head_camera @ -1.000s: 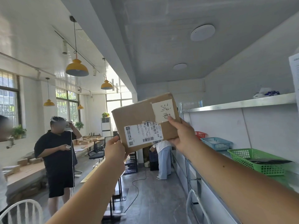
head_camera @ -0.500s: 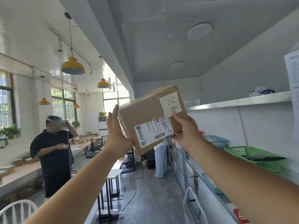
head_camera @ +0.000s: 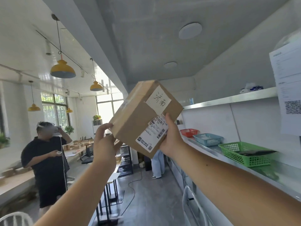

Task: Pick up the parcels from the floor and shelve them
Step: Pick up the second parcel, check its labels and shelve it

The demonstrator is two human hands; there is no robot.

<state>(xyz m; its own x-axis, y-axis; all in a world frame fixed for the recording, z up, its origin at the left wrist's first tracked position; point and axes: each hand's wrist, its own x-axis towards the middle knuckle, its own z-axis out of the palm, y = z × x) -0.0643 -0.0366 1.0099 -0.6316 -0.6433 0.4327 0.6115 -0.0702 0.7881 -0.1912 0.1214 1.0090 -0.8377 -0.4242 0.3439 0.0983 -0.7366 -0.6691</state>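
I hold a brown cardboard parcel (head_camera: 138,118) up at head height in both hands, tilted with its right corner raised. It carries a white handwritten note and a printed shipping label. My left hand (head_camera: 104,141) grips its lower left edge. My right hand (head_camera: 171,137) grips its lower right side, thumb over the shipping label. The metal shelving (head_camera: 231,98) runs along the wall on the right, its upper shelf level with the parcel's middle.
On the lower shelf stand a green basket (head_camera: 244,154), a blue basket (head_camera: 207,139) and a red basket (head_camera: 189,132). A paper sheet (head_camera: 288,88) hangs at the right. A person in black (head_camera: 47,162) stands left by a long table; another person (head_camera: 157,163) stands down the aisle. A white chair (head_camera: 193,204) sits below.
The parcel has risen and rotated, its right corner tipping up. My left hand slid from the parcel's left side to its lower left edge. My view swung slightly right toward the shelving.
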